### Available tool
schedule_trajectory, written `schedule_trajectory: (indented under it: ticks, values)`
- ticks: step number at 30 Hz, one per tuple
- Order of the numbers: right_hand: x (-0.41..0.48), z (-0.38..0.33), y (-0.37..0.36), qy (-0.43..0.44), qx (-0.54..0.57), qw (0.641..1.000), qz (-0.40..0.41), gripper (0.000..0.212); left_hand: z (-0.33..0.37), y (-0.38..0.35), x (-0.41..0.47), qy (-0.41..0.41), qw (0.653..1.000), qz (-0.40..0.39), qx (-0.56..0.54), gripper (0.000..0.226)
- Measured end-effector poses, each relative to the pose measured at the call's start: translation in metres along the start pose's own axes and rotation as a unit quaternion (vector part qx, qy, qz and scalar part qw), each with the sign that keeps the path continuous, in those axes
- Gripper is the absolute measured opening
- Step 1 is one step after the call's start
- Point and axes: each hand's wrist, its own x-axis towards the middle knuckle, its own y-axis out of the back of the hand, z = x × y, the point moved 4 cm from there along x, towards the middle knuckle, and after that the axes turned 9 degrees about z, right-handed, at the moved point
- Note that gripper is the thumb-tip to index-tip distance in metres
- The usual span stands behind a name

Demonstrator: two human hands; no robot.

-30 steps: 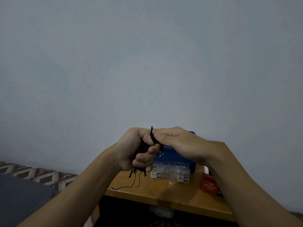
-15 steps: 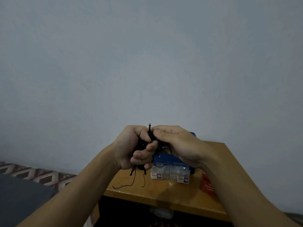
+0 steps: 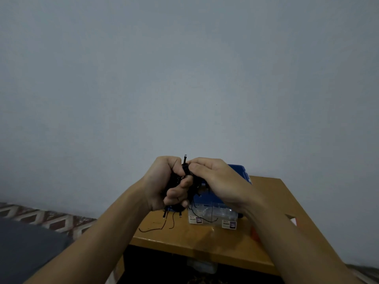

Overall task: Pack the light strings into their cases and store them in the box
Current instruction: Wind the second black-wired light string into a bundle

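Observation:
A bundle of black light string [image 3: 185, 171] is held up above the wooden table [image 3: 205, 238]. My left hand [image 3: 162, 185] grips the bundle with its fingers curled round it. My right hand [image 3: 213, 177] pinches the wire at the top of the bundle, where one small bulb tip sticks up. Loose wire ends hang down and trail onto the table. Two clear plastic cases [image 3: 213, 216] with small labels stand side by side on the table below my hands. Behind them is the blue box [image 3: 242, 171], mostly hidden by my right hand.
A red packet [image 3: 255, 232] lies on the table, largely covered by my right forearm. A plain grey wall stands close behind the table. A patterned floor [image 3: 41, 218] and a dark grey cushion [image 3: 24, 249] are at the lower left.
Both hands have stayed together on the bundle. My right hand has shifted slightly over it, and the hanging wire ends have swung a little.

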Motion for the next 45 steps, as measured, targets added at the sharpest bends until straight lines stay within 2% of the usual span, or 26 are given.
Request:
schedule_trajectory:
  ticks: [9, 16, 35, 39, 45]
  values:
    - [0.002, 0.003, -0.010, 0.011, -0.011, 1.000, 0.019, 0.034, 0.003, 0.006, -0.003, 0.016, 0.998, 0.056, 0.011, 0.030]
    - [0.003, 0.002, -0.011, 0.010, 0.019, 0.999, 0.045, 0.026, 0.009, 0.004, -0.007, 0.017, 0.993, 0.110, 0.042, 0.030]
    - [0.003, -0.002, -0.006, 0.006, 0.000, 0.998, 0.065, 0.025, 0.020, -0.007, -0.010, -0.009, 0.964, 0.248, 0.096, 0.020]
    - [0.002, -0.003, -0.005, 0.012, -0.031, 0.997, 0.075, 0.030, 0.019, -0.011, -0.009, -0.020, 0.959, 0.265, 0.098, 0.018]
    - [0.002, -0.003, -0.002, 0.019, -0.062, 0.995, 0.075, 0.040, 0.016, -0.012, -0.005, -0.031, 0.947, 0.301, 0.106, 0.028]
